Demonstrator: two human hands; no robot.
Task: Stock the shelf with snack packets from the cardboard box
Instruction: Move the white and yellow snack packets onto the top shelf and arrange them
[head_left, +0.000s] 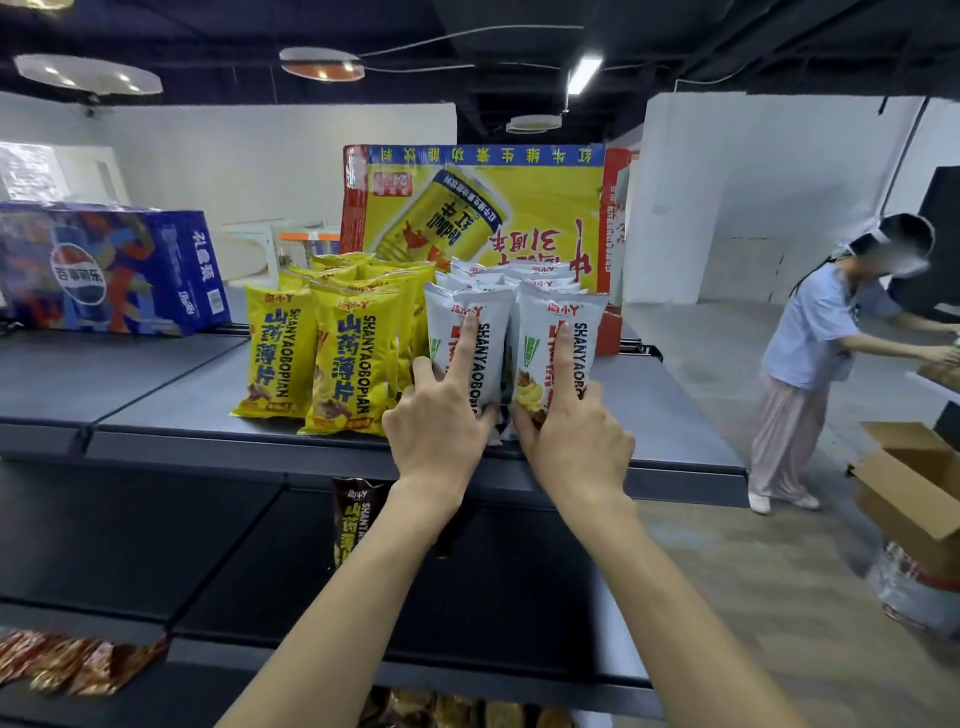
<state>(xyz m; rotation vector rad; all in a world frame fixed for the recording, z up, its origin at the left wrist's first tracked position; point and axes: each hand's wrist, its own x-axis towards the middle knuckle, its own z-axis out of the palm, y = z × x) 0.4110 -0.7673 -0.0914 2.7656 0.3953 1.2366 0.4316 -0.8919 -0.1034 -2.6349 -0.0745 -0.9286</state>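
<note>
You're looking at matte dark-grey metal shelf boards (156, 384). The yellow foil snack packets (353, 364) are carrying dark-blue lettering, a small red logo and brown chip artwork. The white foil snack packets (587, 353) are showing black lettering, a red logo, a green patch and yellow-brown artwork low down. The big yellow printed carton with red edges (530, 208) is wearing a blue top strip, red characters and a yellow can picture. The blue shrink-wrapped cola case (130, 270) is showing a red-white-blue roundel, white lettering and orange splashes. The plain brown cardboard box (914, 478) is showing no print. The dark-brown snack packet (356, 514) is carrying pale lettering. The glossy red-brown packets (67, 660) are glinting.
</note>
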